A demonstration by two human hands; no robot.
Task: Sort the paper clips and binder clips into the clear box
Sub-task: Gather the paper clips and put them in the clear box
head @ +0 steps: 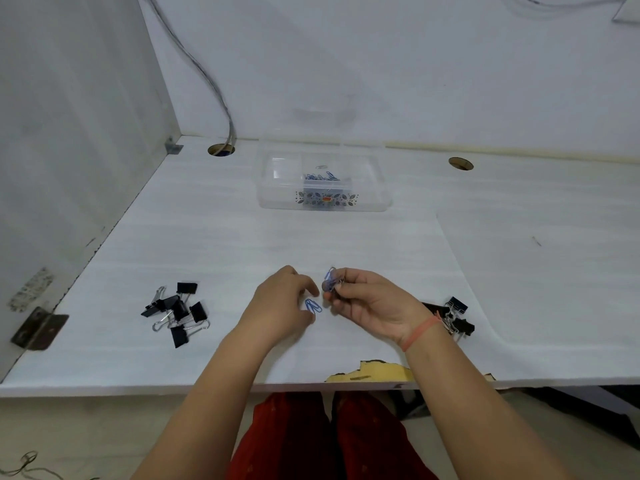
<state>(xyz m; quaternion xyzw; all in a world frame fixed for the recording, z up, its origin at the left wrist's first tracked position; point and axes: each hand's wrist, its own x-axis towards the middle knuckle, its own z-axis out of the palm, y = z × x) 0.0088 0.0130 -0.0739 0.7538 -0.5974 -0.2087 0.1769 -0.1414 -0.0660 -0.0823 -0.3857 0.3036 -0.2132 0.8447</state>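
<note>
Right hand (367, 299) pinches a bunch of blue paper clips (330, 279); left hand (282, 303), fingers loosely open, should pinch the loose clips (313, 305) flat off the table (346, 237); clear box (323, 183) waits beyond.

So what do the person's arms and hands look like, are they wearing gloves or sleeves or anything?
No gloves and no sleeves in view: both forearms are bare up to the frame edge. The left hand wears nothing. The right hand has a thin orange-red band around its wrist. No rings or watch are visible.
</note>
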